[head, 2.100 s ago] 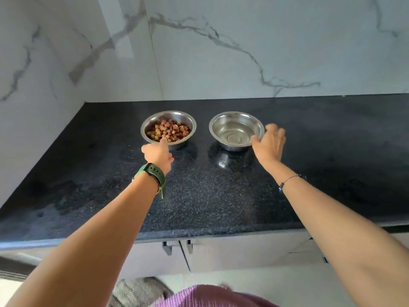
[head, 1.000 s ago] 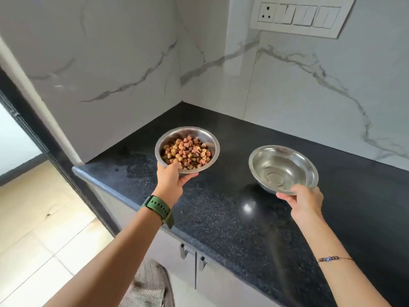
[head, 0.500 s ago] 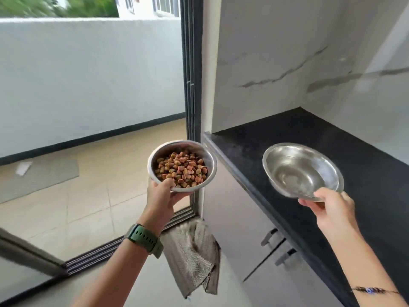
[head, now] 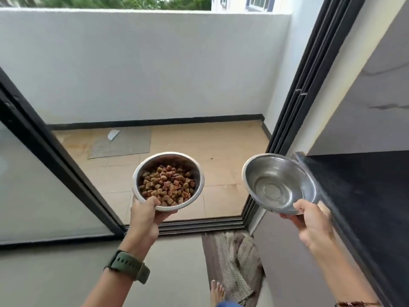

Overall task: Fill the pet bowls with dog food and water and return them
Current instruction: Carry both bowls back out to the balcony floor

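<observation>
Carry hazard: two bowls held aloft before open balcony doorway.
Left hand pinching rim of kibble bowl; right hand pinching rim of tilted water bowl. Spill likely if tilted further or tripped at door track.

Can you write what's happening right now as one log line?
left hand: grip on kibble bowl | right hand: grip on second bowl | facing: balcony doorway
</observation>
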